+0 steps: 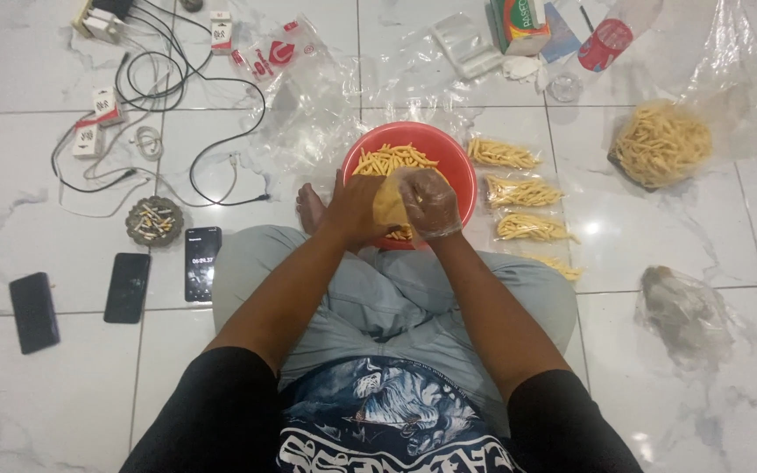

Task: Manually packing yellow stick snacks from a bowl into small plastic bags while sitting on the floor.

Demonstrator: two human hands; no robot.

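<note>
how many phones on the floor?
3, all left of the person's knee: one black phone far left, a second dark one beside it, and a third with its screen lit nearest the leg. None look hidden.

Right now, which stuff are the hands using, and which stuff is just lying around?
In use: red bowl of yellow snack sticks; small bag held by left hand and gloved right hand; filled packets; big bag of sticks.

Lying about: three phones, ashtray, cables, crumpled plastic bag.
</note>
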